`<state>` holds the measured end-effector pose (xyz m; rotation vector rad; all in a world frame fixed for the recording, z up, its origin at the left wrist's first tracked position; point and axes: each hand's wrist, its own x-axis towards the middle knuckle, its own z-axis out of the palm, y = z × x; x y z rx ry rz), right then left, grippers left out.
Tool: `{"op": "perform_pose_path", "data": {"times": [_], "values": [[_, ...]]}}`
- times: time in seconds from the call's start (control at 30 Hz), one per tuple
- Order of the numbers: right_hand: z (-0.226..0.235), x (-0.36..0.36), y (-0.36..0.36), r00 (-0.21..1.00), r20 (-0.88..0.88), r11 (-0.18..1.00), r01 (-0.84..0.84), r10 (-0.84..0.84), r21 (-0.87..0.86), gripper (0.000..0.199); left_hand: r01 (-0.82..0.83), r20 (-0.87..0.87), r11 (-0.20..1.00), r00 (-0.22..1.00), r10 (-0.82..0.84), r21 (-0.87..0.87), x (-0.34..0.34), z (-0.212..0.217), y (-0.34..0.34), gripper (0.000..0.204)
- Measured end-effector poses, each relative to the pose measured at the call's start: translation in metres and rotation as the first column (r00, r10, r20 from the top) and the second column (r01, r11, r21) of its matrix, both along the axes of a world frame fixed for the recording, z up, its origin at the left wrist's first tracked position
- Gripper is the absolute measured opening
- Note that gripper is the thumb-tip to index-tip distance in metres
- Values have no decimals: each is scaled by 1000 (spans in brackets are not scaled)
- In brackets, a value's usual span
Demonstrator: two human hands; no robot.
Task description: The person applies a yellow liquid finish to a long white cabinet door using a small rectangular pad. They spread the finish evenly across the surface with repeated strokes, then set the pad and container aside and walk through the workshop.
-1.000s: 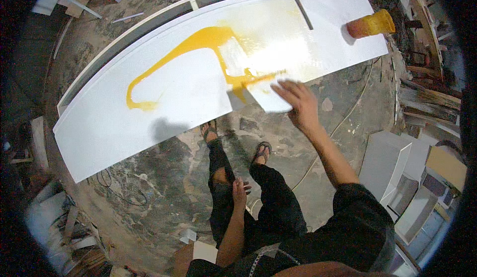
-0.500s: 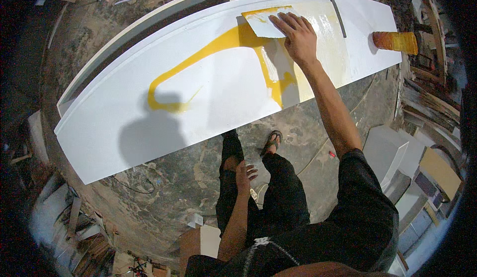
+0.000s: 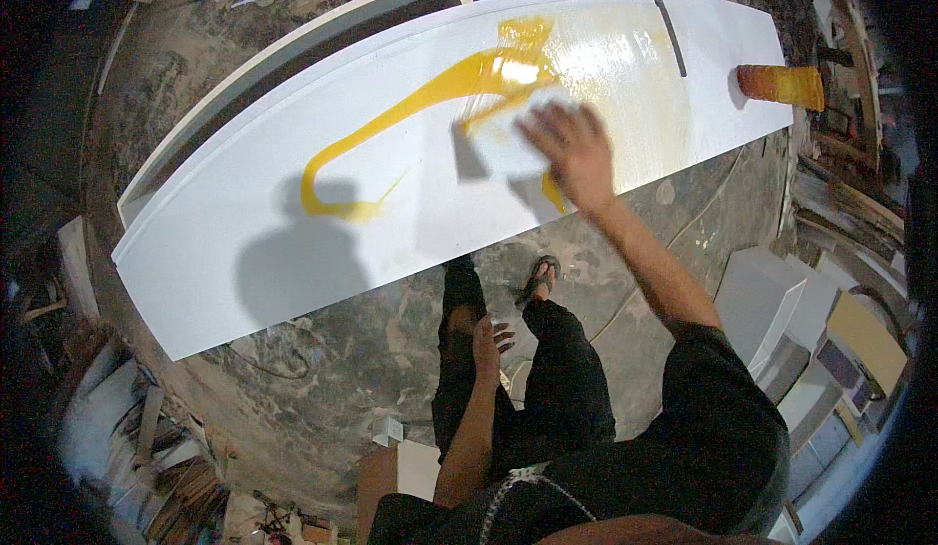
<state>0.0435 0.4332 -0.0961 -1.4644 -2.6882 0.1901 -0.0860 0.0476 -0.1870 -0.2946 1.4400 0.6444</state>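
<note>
A long white panel [image 3: 225, 203] with a yellow, glue-like liquid [image 3: 386, 120] on it stretches across in front of me. My right hand [image 3: 576, 159], slightly blurred, grips a white flat spreader sheet [image 3: 510, 144] by its right side. The spreader's far edge is stained yellow and its face tilts over the panel's middle; I cannot tell how much of it touches. To its right the surface is coated with a thin, glossy yellowish film. Down by my left leg, my left hand [image 3: 490, 348] rests with its fingers apart, holding nothing visible.
A yellow-and-orange stained container [image 3: 780, 86] lies or stands at the panel's right end. A dark slot or strip [image 3: 670, 32] crosses nearby. Behind the panel runs an open white frame [image 3: 293, 42]. White boxes [image 3: 757, 301] and wood scraps [image 3: 850, 198] sit at right on the concrete floor.
My right hand has drawn the spreader toward me from the panel's far side. Yellow liquid now shows where it was, and the near stripe is largely covered. My left hand stays by the leg.
</note>
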Motion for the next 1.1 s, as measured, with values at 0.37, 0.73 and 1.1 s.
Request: {"op": "perform_pose_path", "data": {"times": [0.37,0.73,1.1], "values": [[4,3,41,1000,-30,997,9,-7,75,64,11,14,999,1000,-11,38,-4,0,-11,53],[-36,39,123,978,92,966,169,-189,197,66,-16,43,997,999,13,78,-18,10,0,56],[-27,56,87,986,127,977,83,-109,198,51,-72,71,995,995,68,62,-14,3,-22,57]]}}
